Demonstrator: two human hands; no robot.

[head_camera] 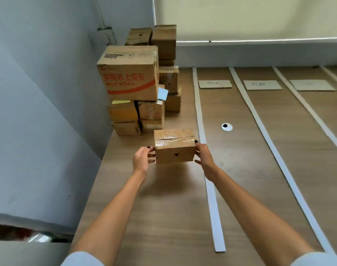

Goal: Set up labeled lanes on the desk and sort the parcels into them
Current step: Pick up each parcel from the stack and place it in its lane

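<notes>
A small taped cardboard parcel (174,145) is held above the wooden desk (163,208), near its left side. My left hand (143,160) grips its left end and my right hand (204,157) grips its right end, fingers curled round the edges. Behind it a stack of parcels (138,89) stands in the far left corner, topped by a large box with red print (128,73). White strips (201,131) run down the desk as lane dividers. Cardboard label cards (214,84) lie at the far end of the lanes.
A round cable grommet (226,127) sits in the first lane. The grey wall (48,93) borders the desk on the left. Blue and yellow sticky notes (162,94) hang on the stacked boxes. A window blind (259,18) covers the back.
</notes>
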